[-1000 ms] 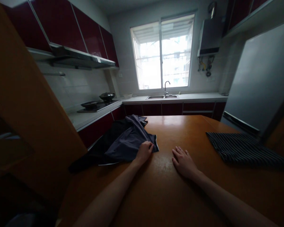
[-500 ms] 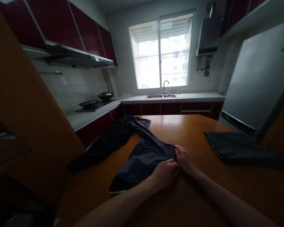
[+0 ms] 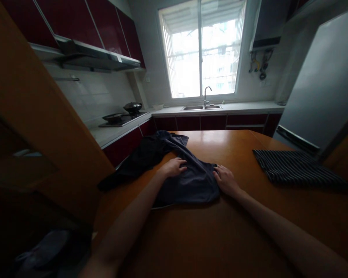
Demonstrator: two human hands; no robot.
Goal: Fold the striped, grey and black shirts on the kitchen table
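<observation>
A dark navy garment (image 3: pixel 195 187) lies spread on the wooden table in front of me, one long black part trailing off to the left. I cannot tell whether that part is a sleeve or a leg. My left hand (image 3: pixel 173 167) rests on the garment's left portion, fingers stretched out and apart over the cloth. At its right edge my right hand (image 3: pixel 226 181) has thumb and fingers closed on the fabric; the fingertips are partly hidden in the dark cloth.
A folded black striped cloth (image 3: pixel 298 168) lies at the right of the wooden table (image 3: pixel 226 239). Beyond are a sink (image 3: pixel 193 108), a stove with a wok (image 3: pixel 132 107) and a pan (image 3: pixel 112 118). A fridge (image 3: pixel 321 81) stands at the right, a wooden panel (image 3: pixel 55 108) at the left.
My left hand has moved from beside my right hand up and left onto the cloth, its fingers now spread. The garment's near edge is drawn up and straighter. My view has tilted down slightly.
</observation>
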